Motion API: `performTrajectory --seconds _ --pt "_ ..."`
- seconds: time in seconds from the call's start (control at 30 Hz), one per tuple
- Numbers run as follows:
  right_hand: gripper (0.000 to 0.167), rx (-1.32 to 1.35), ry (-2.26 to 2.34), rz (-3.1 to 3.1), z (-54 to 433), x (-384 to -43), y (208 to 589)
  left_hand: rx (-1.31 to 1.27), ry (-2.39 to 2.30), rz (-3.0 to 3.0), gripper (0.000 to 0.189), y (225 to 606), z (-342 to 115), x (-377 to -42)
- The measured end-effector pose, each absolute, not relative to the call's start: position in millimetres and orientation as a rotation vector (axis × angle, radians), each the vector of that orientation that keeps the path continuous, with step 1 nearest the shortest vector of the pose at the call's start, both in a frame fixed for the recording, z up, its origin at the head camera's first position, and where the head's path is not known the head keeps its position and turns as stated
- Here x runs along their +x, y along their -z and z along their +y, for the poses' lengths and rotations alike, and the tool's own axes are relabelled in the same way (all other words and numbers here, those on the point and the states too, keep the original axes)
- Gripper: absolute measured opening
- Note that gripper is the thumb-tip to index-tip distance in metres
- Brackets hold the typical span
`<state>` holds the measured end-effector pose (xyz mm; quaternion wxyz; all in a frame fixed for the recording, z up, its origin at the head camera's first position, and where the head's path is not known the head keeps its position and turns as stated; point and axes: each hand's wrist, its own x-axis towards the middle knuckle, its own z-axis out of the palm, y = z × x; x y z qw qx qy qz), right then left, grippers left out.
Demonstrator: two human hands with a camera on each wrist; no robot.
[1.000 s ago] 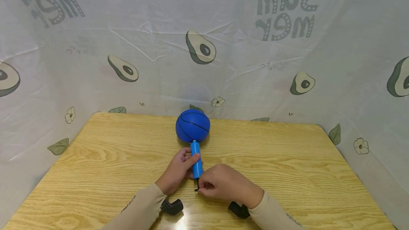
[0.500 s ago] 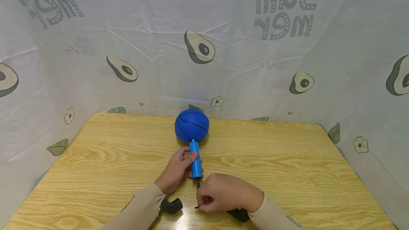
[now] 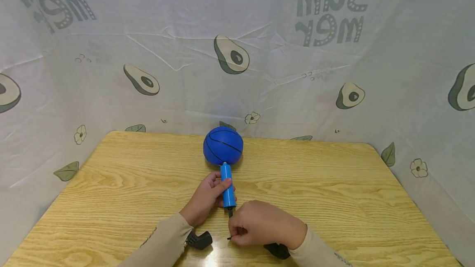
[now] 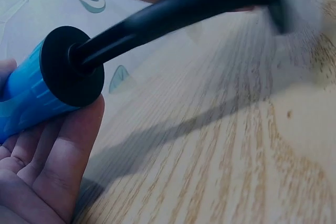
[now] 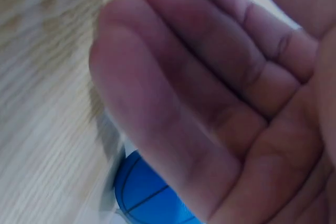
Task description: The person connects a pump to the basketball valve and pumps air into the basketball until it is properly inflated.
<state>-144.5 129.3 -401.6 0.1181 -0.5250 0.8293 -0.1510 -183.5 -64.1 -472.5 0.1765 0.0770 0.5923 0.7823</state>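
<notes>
A blue ball with black basketball lines (image 3: 223, 145) rests on the table, and the nozzle end of a blue hand pump (image 3: 228, 195) meets its near side. Around the pump's barrel my left hand (image 3: 205, 197) curls, thumb on top. My right hand (image 3: 259, 223) grips the pump's black handle, its fingers bent around it and hiding most of it. In the left wrist view the black rod (image 4: 157, 22) stands well out of the barrel's black end cap (image 4: 71, 66). Part of the ball (image 5: 149, 192) shows below my right fingers in the right wrist view.
The wooden table (image 3: 148, 155) spreads to both sides of the ball and hands. Behind it hangs a pale curtain (image 3: 185, 94) printed with avocados. Black wrist devices (image 3: 199, 240) sit under both wrists, close to the tabletop.
My right hand has drawn the pump handle toward me, lengthening the exposed rod; in the last half second it has barely shifted back. My left hand and the ball stay nearly in place.
</notes>
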Motion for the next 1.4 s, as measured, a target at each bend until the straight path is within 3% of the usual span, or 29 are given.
performTrajectory --seconds 0.47,1.4 --pt "0.018 -1.466 0.613 2.625 135.7 -156.1 407.8 0.217 -2.16 1.743 0.049 473.8 -62.3 -182.7" --pt "0.015 -1.57 0.521 2.298 127.6 -140.3 402.3 0.187 -2.227 1.683 0.052 475.2 -65.0 -186.2"
